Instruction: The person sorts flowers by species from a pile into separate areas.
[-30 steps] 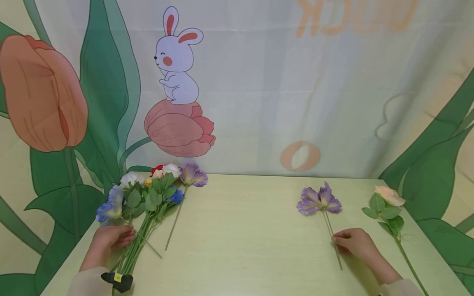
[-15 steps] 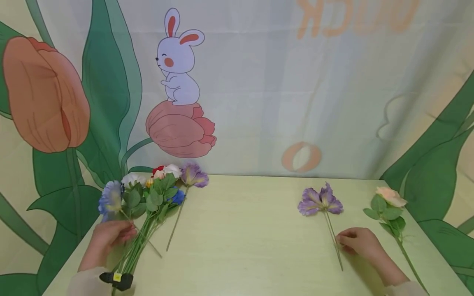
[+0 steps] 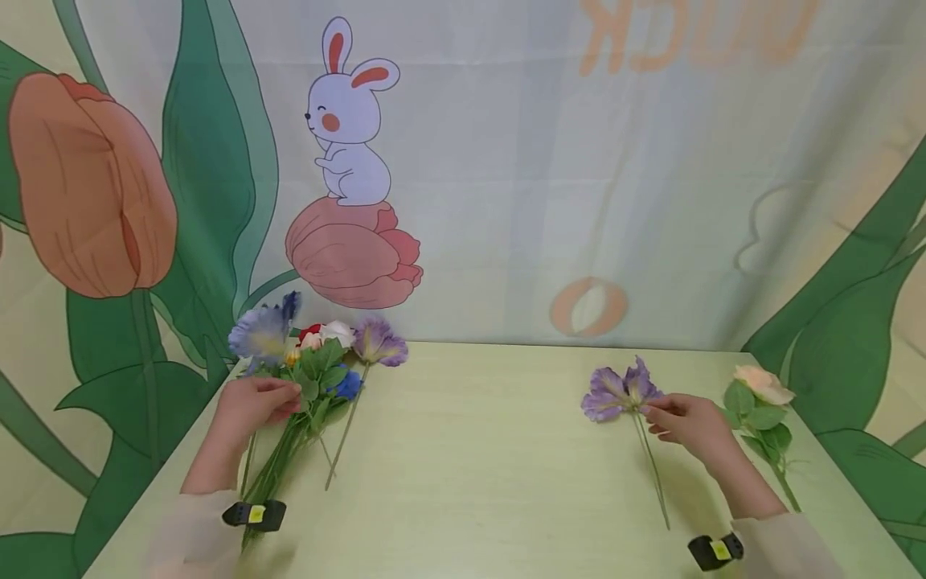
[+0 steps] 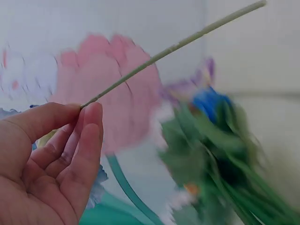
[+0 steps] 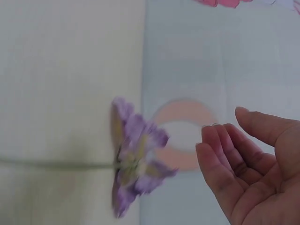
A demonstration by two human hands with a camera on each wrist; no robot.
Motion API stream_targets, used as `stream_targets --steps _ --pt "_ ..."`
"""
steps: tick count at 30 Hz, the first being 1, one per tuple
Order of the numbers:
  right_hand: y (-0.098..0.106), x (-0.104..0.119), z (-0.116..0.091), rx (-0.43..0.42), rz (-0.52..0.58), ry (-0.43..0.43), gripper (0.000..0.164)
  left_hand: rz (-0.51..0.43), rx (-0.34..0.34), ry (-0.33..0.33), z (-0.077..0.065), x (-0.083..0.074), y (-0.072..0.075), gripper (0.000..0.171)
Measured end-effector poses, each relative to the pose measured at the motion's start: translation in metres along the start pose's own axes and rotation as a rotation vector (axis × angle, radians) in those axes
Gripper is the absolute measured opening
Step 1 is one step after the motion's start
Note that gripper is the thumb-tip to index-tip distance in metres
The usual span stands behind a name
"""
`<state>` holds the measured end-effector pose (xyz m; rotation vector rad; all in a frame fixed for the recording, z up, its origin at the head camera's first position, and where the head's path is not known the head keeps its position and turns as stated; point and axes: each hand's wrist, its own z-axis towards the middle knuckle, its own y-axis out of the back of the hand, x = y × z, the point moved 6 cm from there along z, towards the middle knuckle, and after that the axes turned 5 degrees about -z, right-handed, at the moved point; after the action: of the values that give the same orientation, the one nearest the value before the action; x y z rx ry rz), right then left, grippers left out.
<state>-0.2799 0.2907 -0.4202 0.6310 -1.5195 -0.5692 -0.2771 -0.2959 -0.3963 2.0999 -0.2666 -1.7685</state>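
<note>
Left hand: thumb and fingertips pinch the blue-violet iris by its stem.
Blue-violet iris: bloom beyond the pinch, toward the backdrop; stem slants down toward the near right; left hand far nearer.
Right hand: thumb and fingers parted, nothing between them.
Right-side purple iris: just beside the right hand, to its left; long axis runs from bloom at back toward the near edge of the bench.
Flower bundle: beside the left hand, stems nearward.
Count: two purple irises, the second right of the bundle; one blue-violet iris; one loose peach rose; bundled blooms overlap, uncountable.
</note>
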Motion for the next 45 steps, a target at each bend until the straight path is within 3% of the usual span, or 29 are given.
stream_targets --steps 5,8,12,18,24,31,45 --pt "-0.015 0.033 0.007 -0.013 0.062 0.056 0.040 0.075 0.022 -0.139 -0.005 -0.049 -0.030 0.035" --pt "-0.028 0.052 0.010 -0.019 0.113 0.098 0.037 0.079 0.034 -0.223 -0.007 -0.069 -0.050 0.032" --pt "-0.047 0.077 0.014 -0.019 0.190 0.142 0.034 0.029 0.050 -0.304 -0.010 -0.088 -0.076 0.028" --pt "-0.077 0.116 0.016 0.028 0.303 0.192 0.031 -0.041 0.068 -0.359 -0.018 -0.111 -0.114 0.025" --pt "-0.102 0.147 0.016 0.044 0.375 0.222 0.028 -0.129 0.114 -0.411 -0.019 -0.126 -0.143 0.024" --pt "-0.122 0.165 0.016 0.048 0.427 0.229 0.027 -0.168 0.136 -0.473 -0.022 -0.138 -0.166 0.022" --pt "-0.132 0.176 0.013 0.091 0.479 0.268 0.023 -0.247 0.157 -0.440 -0.018 -0.137 -0.189 0.021"
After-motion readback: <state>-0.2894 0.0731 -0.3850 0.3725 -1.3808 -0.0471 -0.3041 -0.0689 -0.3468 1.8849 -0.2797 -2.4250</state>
